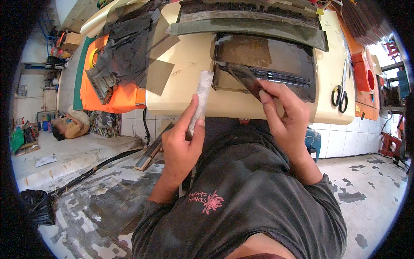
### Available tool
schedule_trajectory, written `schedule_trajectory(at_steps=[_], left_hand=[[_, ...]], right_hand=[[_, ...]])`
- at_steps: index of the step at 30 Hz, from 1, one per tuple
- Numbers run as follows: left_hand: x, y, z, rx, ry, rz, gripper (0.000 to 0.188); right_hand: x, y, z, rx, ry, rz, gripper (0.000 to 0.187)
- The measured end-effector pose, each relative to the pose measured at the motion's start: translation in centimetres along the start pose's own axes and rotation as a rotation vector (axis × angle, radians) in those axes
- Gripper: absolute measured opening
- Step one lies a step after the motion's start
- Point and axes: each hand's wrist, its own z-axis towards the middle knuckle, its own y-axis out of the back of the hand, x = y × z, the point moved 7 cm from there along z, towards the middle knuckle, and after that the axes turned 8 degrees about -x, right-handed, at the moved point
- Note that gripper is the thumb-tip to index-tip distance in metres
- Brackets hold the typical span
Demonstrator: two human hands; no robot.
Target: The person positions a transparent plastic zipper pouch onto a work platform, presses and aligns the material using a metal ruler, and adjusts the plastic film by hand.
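Workshop bench, cream-topped [189, 64], above a stained concrete floor. Left hand [183, 142] fingers clamped on a pale flat bar [202, 97] at the bench's near edge. Right hand [282, 114] fingers pinch a dark strip [243, 77] over the zippered panel [276, 64]. Judged step: trimming or fitting. Scissors [340, 93] lie right of the panel.

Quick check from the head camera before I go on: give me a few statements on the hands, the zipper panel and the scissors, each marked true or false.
1. The left hand holds a pale flat strip. True.
2. The right hand is empty. False: it pinches a dark strip over the brown zipper panel.
3. The scissors lie left of the panel. False: they lie to its right, on the cream table.
4. An orange sheet lies left of the table. True.
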Motion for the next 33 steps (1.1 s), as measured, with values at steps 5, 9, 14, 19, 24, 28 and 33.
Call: schedule_trajectory(at_steps=[5,9,14,19,24,28,33], left_hand=[[-0.07,-0.17,0.01,-0.033,-0.033,-0.038,0.050],[-0.09,-0.16,-0.02,0.036,0.073,0.019,0.050],[-0.06,-0.19,-0.02,0.008,0.021,0.003,0.050],[-0.02,-0.21,0.02,-0.011,-0.024,-0.019,0.050],[0.56,-0.02,0.10,-0.058,-0.064,-0.039,0.049],[-0.11,0.19,0.19,-0.001,0.054,-0.008,0.049],[-0.31,0.22,0.26,-0.008,0.019,-0.005,0.049]], right_hand=[[0.53,-0.28,-0.11,0.005,0.059,0.012,0.027],[0.47,-0.23,-0.10,0.008,0.070,-0.002,0.027],[0.80,-0.30,-0.03,0.019,0.132,-0.015,0.027],[0.94,-0.42,-0.06,0.017,0.153,-0.021,0.027],[0.55,-0.11,-0.07,-0.013,0.060,0.009,0.027],[0.36,-0.08,-0.10,-0.014,0.049,0.002,0.027],[0.30,-0.08,-0.09,-0.025,0.052,0.010,0.027]])
